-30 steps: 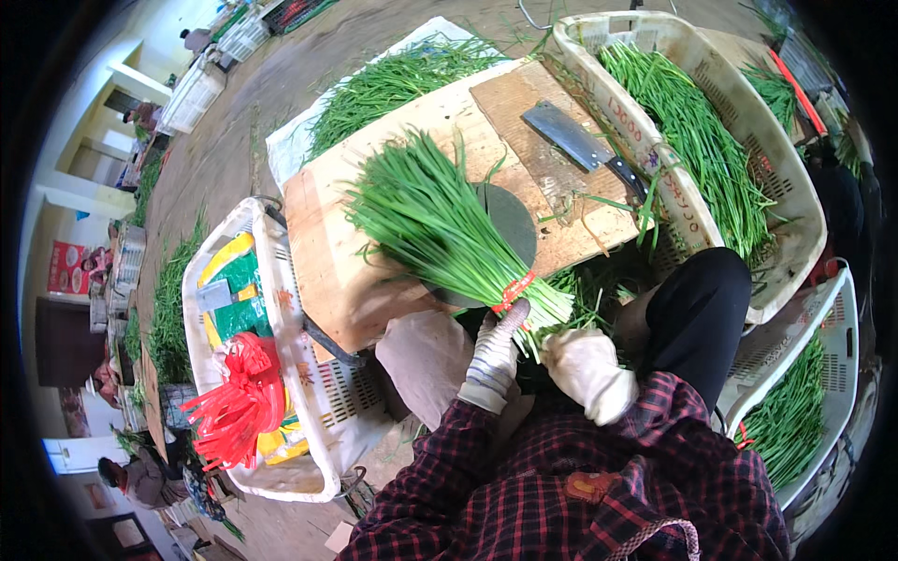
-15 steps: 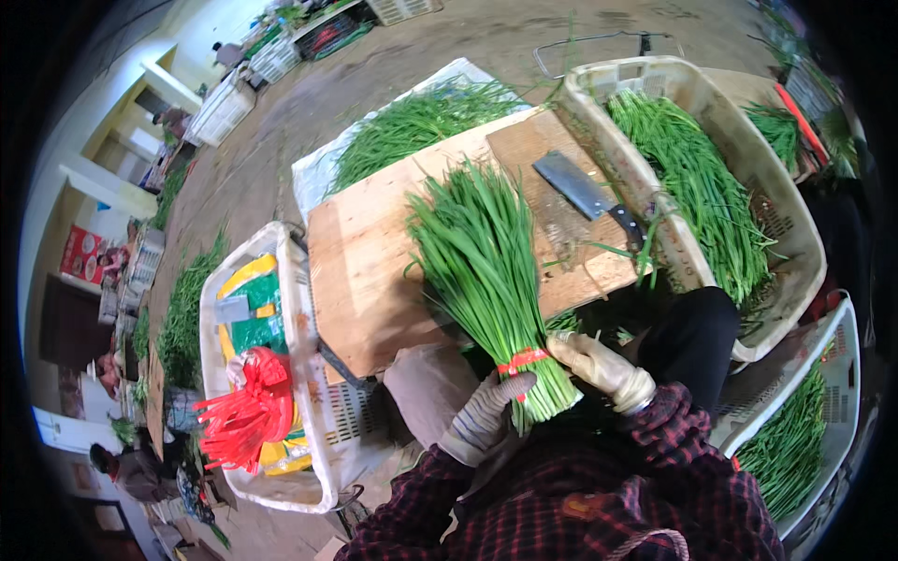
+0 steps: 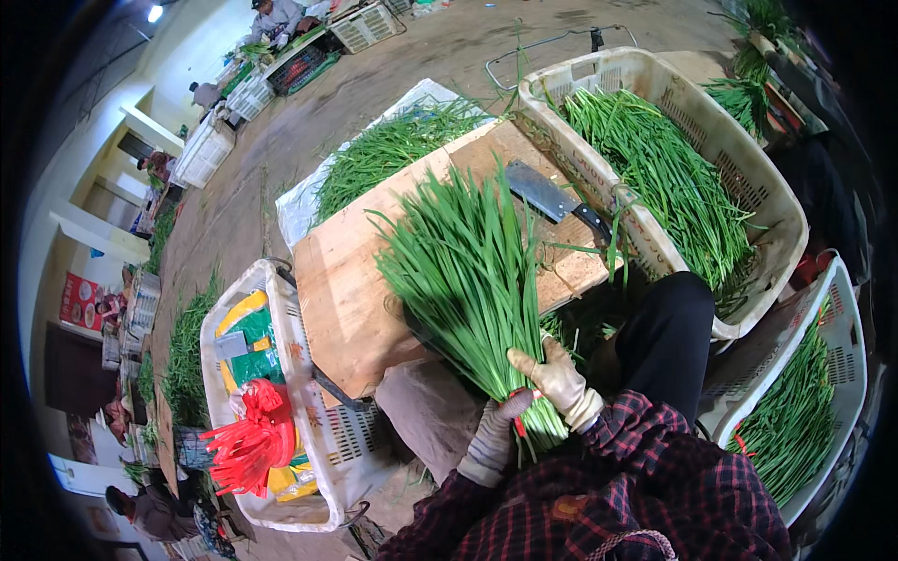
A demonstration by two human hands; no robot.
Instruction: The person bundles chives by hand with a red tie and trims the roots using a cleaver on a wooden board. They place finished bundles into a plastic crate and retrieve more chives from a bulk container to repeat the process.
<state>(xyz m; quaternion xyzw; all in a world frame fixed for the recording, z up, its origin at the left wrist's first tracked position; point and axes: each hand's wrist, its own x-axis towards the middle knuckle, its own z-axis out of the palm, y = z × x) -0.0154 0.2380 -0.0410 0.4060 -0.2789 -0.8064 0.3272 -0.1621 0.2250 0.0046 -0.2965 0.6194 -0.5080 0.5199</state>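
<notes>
The big cream crate [image 3: 748, 178] on the far right lies heaped with loose green chives, and a smaller white crate [image 3: 832, 374] on the near right holds more, so by my reckoning much is left to bundle. Another loose heap lies on a white sheet [image 3: 299, 201] beyond the wooden board [image 3: 355, 290] in the middle. The work on the bundle in hand looks nearly done: the chive bundle [image 3: 458, 271] already has a red band [image 3: 520, 425] round its base, and its leaves fan out over the board toward the far side. Both hands are gloved and closed round that base, close to the person's body: the left hand [image 3: 496, 432] grips from below at the band, the right hand [image 3: 559, 379] wraps just above it. A cleaver [image 3: 552, 198] lies flat and untouched on the far right part of the board.

In the white basket [image 3: 309, 439] on the near left lies a yellow and green packet [image 3: 248, 351] with a small grey label, and nearer, a bunch of red bands [image 3: 248, 449]. A red poster [image 3: 79, 299] hangs on the wall at far left.
</notes>
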